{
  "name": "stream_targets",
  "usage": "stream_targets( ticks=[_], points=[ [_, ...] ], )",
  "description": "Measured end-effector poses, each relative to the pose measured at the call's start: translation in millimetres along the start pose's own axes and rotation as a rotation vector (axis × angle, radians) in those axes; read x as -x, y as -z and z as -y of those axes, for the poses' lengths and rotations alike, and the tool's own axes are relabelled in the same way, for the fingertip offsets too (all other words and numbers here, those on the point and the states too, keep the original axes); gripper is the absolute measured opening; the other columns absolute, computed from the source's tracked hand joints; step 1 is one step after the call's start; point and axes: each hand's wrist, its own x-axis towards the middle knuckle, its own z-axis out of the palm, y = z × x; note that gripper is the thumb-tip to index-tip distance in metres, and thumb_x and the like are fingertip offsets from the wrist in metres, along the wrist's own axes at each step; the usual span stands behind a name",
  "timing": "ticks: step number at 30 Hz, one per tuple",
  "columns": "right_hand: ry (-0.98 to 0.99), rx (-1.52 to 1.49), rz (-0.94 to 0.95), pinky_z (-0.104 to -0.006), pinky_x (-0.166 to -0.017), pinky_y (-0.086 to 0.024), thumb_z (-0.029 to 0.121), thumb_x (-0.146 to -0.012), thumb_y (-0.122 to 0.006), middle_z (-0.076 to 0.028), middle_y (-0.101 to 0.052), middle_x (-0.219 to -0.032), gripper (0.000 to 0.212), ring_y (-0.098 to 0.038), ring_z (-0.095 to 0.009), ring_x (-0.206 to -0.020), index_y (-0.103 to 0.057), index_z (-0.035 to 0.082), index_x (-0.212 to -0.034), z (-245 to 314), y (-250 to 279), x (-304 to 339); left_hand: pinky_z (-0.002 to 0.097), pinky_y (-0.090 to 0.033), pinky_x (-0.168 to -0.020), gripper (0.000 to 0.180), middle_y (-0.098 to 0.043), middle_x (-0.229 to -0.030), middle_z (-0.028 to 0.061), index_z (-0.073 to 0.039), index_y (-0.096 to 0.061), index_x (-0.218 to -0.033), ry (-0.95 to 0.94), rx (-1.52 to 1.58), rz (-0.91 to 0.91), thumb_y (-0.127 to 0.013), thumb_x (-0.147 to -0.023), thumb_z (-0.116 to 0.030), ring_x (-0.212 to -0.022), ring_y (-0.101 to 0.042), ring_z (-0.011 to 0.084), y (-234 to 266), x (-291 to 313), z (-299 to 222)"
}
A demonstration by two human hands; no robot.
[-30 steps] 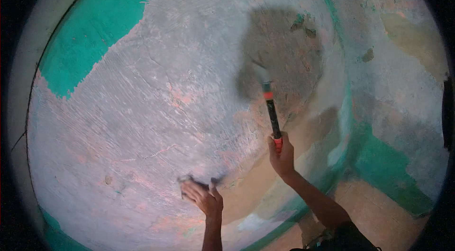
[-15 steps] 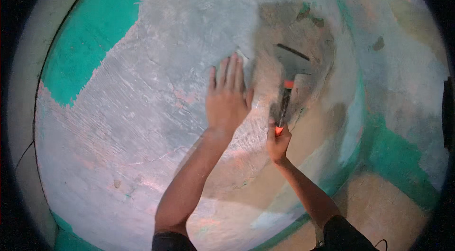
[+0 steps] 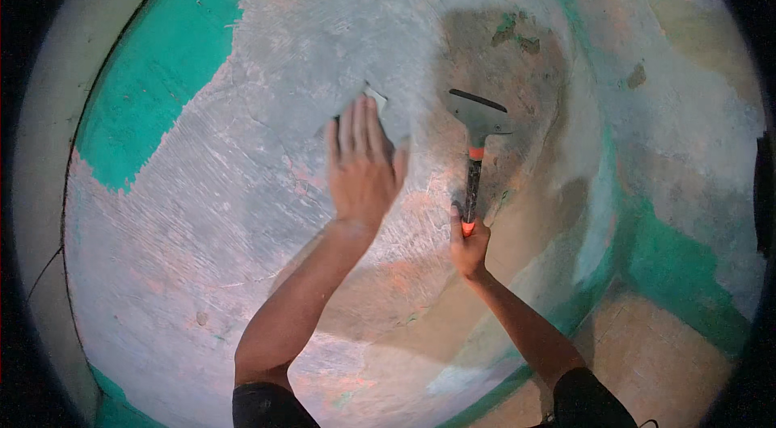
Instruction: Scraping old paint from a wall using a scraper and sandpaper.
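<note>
One wall [image 3: 202, 210] fills nearly the whole view, most of it scraped down to grey and pinkish plaster, with several patches of green paint [image 3: 153, 80] left at the upper left, along the right corner and at the bottom edge; a strip of tan floor [image 3: 647, 363] shows at the lower right. A second ago the left hand [image 3: 362, 165] rested low on the wall; it has since travelled up and now lies flat, fingers spread and released, just left of the dark damp patch [image 3: 501, 64], with a small pale scrap [image 3: 377, 98] at its fingertips, held or merely touched I cannot tell. That suggests it is feeling the scraped surface beside the blade. The right hand [image 3: 469, 246] is clenched round the end of the single scraper [image 3: 477, 153], whose wide blade presses against the wall inside the dark patch. Two hands, one scraper, one scrap.
</note>
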Motion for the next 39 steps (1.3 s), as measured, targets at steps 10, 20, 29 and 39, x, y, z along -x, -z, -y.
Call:
stream_targets(
  ticks=[10,20,29,39],
  points=[
    [-0.022,-0.056,0.04,-0.0284,-0.05,-0.036,0.014,-0.096,-0.067,0.001,-0.051,-0.06,0.02,-0.043,-0.007,-0.056,-0.061,0.0,-0.082,11.7,1.3,-2.6,0.0541,-0.026,-0.117,0.063,-0.052,-0.142,0.0199,0.004,-0.047,-0.142,-0.189,0.012,0.043,-0.051,-0.098,-0.041,-0.134,-0.047,0.0331,-11.1,11.9,-12.4],
    [0.038,-0.08,0.013,-0.0284,-0.053,-0.039,0.011,-0.093,-0.069,0.0,-0.052,-0.06,0.022,-0.047,-0.008,-0.056,-0.057,0.004,-0.077,-0.7,2.4,-2.6,0.0537,-0.029,-0.114,0.065,-0.047,-0.149,0.0156,0.003,-0.046,-0.143,-0.167,-0.09,0.048,-0.052,-0.097,-0.043,-0.132,-0.05,0.0275,-5.3,2.3,5.1],
    [0.033,-0.085,0.061,-0.0286,-0.052,-0.037,0.01,-0.096,-0.065,0.001,-0.05,-0.062,0.022,-0.044,-0.007,-0.058,-0.056,0.003,-0.077,-5.1,4.2,-4.3,0.0646,-0.024,-0.114,0.065,-0.047,-0.149,0.0158,-0.002,-0.042,-0.147,-0.097,-0.002,0.102,-0.043,-0.1,-0.046,-0.138,-0.044,0.0332,-0.4,-6.9,13.2],
    [-0.037,-0.05,0.124,-0.0296,-0.053,-0.041,0.006,-0.094,-0.067,0.0,-0.054,-0.063,0.014,-0.049,-0.008,-0.058,-0.058,0.002,-0.084,-4.0,13.1,-5.1,0.0596,-0.023,-0.115,0.059,-0.047,-0.15,0.0136,-0.002,-0.045,-0.145,-0.058,-0.002,0.035,-0.048,-0.098,-0.037,-0.138,-0.045,0.0299,12.9,-23.0,22.9]
  ],
)
